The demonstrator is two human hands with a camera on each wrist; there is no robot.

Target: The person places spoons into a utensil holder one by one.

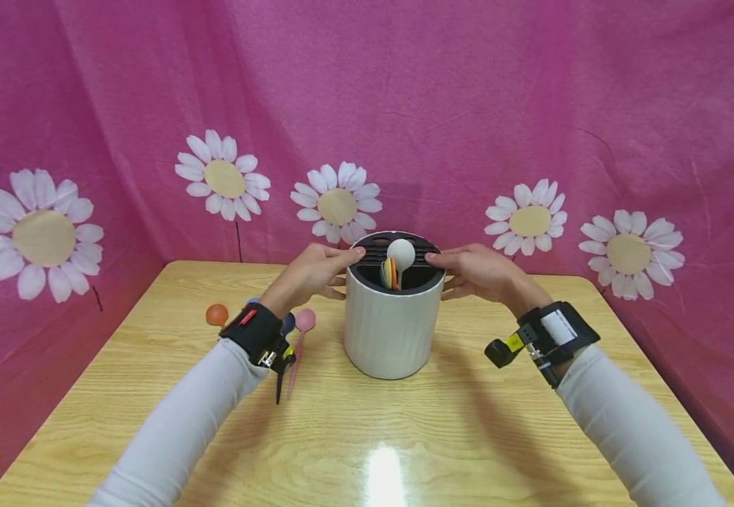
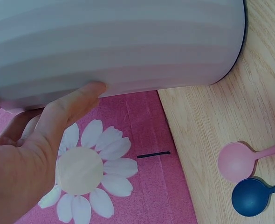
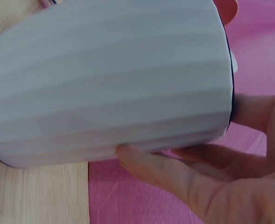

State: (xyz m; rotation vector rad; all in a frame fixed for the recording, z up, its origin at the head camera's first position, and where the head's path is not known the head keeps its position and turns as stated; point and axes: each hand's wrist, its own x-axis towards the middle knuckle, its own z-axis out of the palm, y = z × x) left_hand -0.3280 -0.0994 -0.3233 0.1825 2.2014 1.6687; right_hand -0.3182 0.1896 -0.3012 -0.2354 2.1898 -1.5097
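A white ribbed utensil holder (image 1: pixel 392 331) with a black slotted top (image 1: pixel 376 255) stands upright on the table, both hands about its upper part. My left hand (image 1: pixel 316 271) holds its left side, thumb over the rim and fingers along the wall. On the opposite side my right hand (image 1: pixel 483 274) grips in the same way; its fingers (image 3: pixel 156 172) lie against the ribbed wall in the right wrist view. From the front opening rise a white spoon (image 1: pixel 401 251) and several smaller coloured utensils (image 1: pixel 390 273), their lower parts hidden inside.
Left of the holder lie a pink spoon (image 1: pixel 305 320) and a dark blue spoon (image 2: pixel 250 197). An orange spoon (image 1: pixel 217 315) is farther left, and a blue piece (image 1: pixel 252 301) shows partly behind the left wrist. A pink cloth (image 1: pixel 443 105) with daisies hangs behind the wooden table (image 1: pixel 316 451).
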